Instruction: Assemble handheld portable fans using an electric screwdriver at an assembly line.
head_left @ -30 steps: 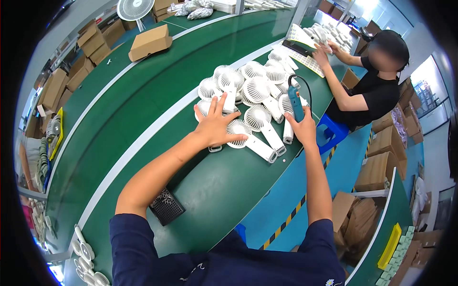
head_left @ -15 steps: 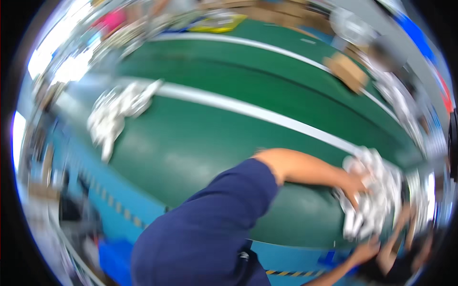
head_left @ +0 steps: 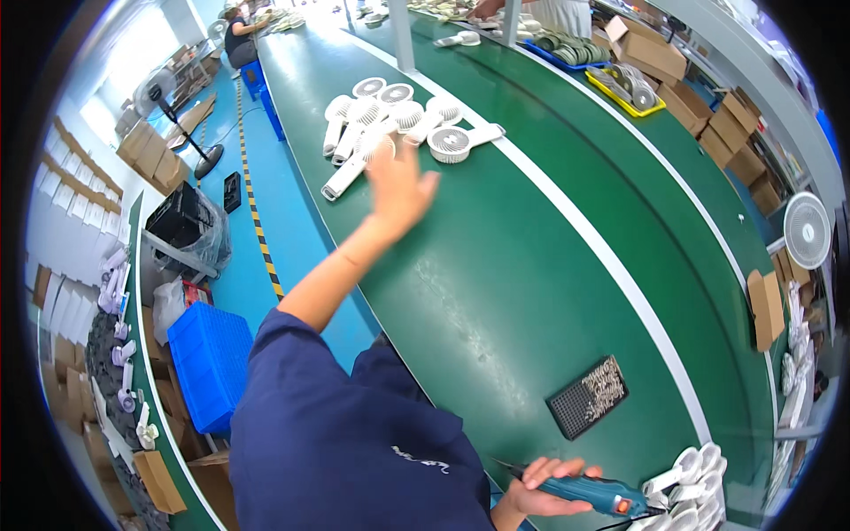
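Observation:
My left hand (head_left: 400,188) reaches forward to a group of white handheld fans (head_left: 365,111) on the green work surface. Its fingers are stretched out and the thumb stands apart. They overlap the round head of the nearest fan (head_left: 347,180); whether they touch it I cannot tell. Low in the view, my right hand (head_left: 553,488) is wrapped round a teal electric screwdriver (head_left: 595,496), its thin bit pointing left. Beside the tool's cable end lies a second heap of white fans (head_left: 695,482). Between the two groups sits a black tray (head_left: 571,414) partly filled with small screws.
White strips (head_left: 611,257) run along the green table. A blue crate (head_left: 210,365) stands left of me, near a floor fan (head_left: 168,111). Yellow and blue trays (head_left: 653,110) of parts lie across the table. A metal post (head_left: 400,40) rises beyond the fans. Other people work farther off.
The view has swung leftward along the table and sharpened. My left hand was on the white heap at the right; now it is at the farther group of fans.

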A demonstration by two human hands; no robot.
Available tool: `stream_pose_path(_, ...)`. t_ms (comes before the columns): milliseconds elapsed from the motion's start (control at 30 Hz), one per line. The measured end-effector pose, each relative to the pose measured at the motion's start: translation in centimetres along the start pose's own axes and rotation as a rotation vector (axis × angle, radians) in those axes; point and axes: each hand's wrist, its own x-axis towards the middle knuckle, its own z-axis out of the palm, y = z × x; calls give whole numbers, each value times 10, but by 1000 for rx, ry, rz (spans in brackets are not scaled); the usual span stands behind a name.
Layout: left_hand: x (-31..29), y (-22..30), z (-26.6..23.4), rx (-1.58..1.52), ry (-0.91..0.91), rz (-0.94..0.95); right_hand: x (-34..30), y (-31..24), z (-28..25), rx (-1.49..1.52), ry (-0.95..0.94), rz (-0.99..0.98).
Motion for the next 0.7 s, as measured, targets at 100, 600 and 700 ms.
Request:
stream_pose_path(100,-7,-113,8,419,-104,-184,8,17,2,42,-110,114)
stream_pose_path(600,19,-162,31,12,-276,-166,16,43,-7,29,12,328)
stream_pose_path(700,23,-156,26,144,-393,-142,18,44,-9,-12,41,332)
